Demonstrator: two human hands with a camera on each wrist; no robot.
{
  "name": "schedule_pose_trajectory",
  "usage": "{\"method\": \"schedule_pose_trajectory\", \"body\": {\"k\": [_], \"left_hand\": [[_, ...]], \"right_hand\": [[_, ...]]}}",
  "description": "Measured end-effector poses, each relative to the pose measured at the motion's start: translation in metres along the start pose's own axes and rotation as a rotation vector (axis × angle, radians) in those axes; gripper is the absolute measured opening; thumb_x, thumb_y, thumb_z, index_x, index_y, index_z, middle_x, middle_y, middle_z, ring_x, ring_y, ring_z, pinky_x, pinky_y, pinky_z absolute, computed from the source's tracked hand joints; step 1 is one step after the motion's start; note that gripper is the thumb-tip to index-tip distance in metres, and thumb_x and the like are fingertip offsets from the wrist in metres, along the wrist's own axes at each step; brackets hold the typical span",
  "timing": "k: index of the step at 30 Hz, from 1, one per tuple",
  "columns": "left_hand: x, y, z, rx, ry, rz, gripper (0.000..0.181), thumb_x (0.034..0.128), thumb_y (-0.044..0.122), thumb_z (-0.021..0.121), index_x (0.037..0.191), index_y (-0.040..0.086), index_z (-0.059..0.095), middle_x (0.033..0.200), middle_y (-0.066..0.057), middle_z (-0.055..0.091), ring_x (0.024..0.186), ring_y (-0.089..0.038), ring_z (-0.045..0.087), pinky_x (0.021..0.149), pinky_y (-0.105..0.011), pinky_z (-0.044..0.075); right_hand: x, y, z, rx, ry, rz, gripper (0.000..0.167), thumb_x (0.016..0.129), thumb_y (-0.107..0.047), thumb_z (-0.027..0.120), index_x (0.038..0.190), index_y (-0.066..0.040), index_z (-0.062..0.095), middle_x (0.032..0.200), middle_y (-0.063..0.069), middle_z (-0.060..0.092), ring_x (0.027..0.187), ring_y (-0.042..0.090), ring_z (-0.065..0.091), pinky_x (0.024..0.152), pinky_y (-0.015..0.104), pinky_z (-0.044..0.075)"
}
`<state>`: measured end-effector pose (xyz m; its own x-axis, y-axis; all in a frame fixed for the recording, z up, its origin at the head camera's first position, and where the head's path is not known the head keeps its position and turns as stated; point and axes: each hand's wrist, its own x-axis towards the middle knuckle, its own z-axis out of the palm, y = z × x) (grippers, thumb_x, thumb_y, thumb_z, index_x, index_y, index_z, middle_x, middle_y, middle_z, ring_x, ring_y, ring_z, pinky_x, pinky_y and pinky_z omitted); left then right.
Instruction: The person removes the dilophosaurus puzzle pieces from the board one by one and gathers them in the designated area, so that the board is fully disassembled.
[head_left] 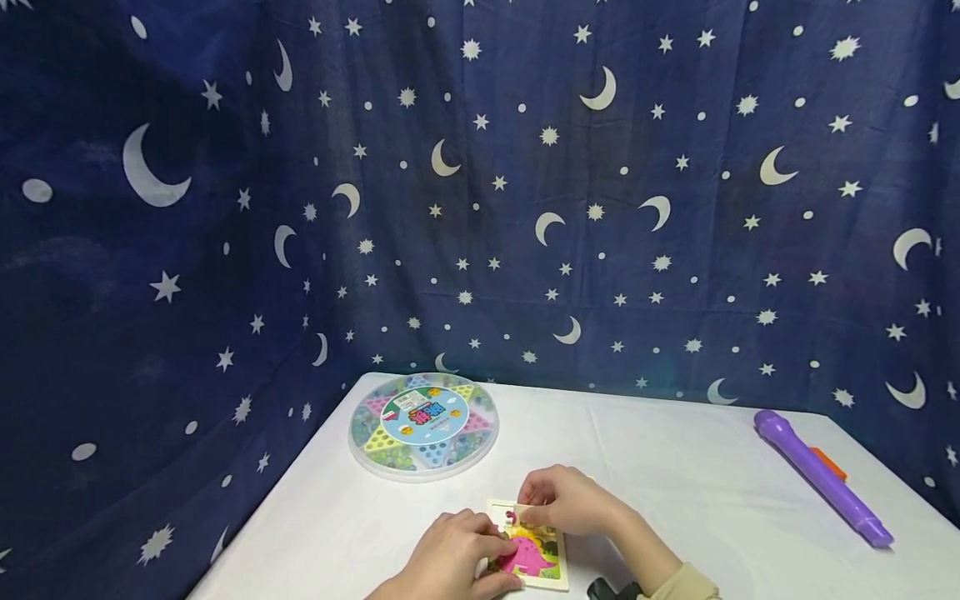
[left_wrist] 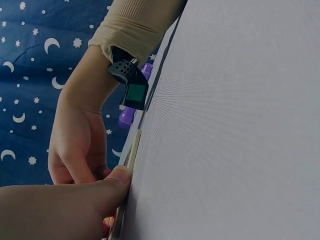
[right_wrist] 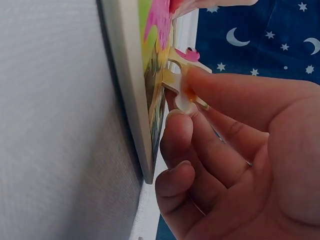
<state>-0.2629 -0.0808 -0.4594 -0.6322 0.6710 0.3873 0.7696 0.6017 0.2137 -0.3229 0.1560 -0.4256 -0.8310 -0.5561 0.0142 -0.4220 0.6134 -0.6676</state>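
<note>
A small dinosaur jigsaw puzzle (head_left: 551, 572) with a cream frame lies on the table, a pink dinosaur filling its near part. My left hand (head_left: 453, 554) holds it at the left side, one finger on the pink dinosaur and the thumb (left_wrist: 117, 181) at the frame's edge. Over the far part of the puzzle is my right hand (head_left: 570, 502). Its thumb and fingers pinch a jigsaw piece (right_wrist: 184, 102) with a rounded knob, right against the picture. Most of that piece is hidden by the fingers.
A round, clear-lidded Chinese checkers set (head_left: 423, 427) with marbles lies at the back left of the white table (head_left: 637, 450). On the right rests a purple toy microphone (head_left: 821, 479), an orange object (head_left: 828, 463) beside it. Starry dark blue curtains (head_left: 510, 208) stand behind and left.
</note>
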Motion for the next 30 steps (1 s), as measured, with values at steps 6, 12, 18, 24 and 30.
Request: {"method": "schedule_pose_trajectory", "body": {"k": [6,12,18,24,30], "left_hand": [[-0.001,0.0,-0.003,0.03,-0.037,-0.021,0.04,0.0906,0.059,0.071,0.116,0.03,0.08,0.096,0.019,0.064,0.086,0.003,0.053,0.072,-0.024,0.045],[-0.001,-0.001,-0.002,0.032,-0.043,-0.037,0.042,0.0901,0.061,0.07,0.116,0.03,0.079,0.095,0.019,0.062,0.085,0.003,0.052,0.073,-0.025,0.045],[0.0,-0.001,0.0,0.038,-0.013,-0.026,0.042,0.0901,0.062,0.07,0.114,0.029,0.08,0.093,0.018,0.061,0.084,0.003,0.052,0.071,-0.024,0.044],[0.0,-0.002,0.001,0.024,-0.007,-0.017,0.042,0.0902,0.062,0.07,0.114,0.028,0.08,0.093,0.019,0.06,0.084,0.003,0.051,0.07,-0.024,0.044],[0.001,-0.001,0.001,-0.006,-0.043,-0.046,0.043,0.0903,0.062,0.069,0.115,0.028,0.079,0.093,0.021,0.06,0.085,0.004,0.051,0.072,-0.025,0.044]], "right_hand": [[0.003,0.002,0.0,0.003,0.051,-0.016,0.008,0.09,-0.019,0.078,0.093,-0.018,0.07,0.079,-0.009,0.064,0.074,0.014,0.057,0.068,0.034,0.046],[0.003,0.008,-0.002,-0.001,0.076,-0.014,0.008,0.09,-0.019,0.077,0.093,-0.018,0.07,0.08,-0.008,0.063,0.075,0.014,0.057,0.066,0.032,0.047],[0.0,0.016,-0.006,0.015,0.087,0.008,0.008,0.092,-0.022,0.076,0.095,-0.016,0.071,0.081,-0.006,0.063,0.075,0.017,0.056,0.067,0.034,0.046],[-0.003,0.021,-0.015,0.035,0.108,0.023,0.004,0.095,-0.02,0.072,0.098,-0.018,0.072,0.083,-0.004,0.064,0.076,0.018,0.057,0.067,0.036,0.046],[-0.006,0.03,-0.024,0.08,0.123,0.059,0.006,0.096,-0.019,0.071,0.101,-0.015,0.072,0.082,-0.001,0.064,0.068,0.021,0.059,0.061,0.036,0.046]]}}
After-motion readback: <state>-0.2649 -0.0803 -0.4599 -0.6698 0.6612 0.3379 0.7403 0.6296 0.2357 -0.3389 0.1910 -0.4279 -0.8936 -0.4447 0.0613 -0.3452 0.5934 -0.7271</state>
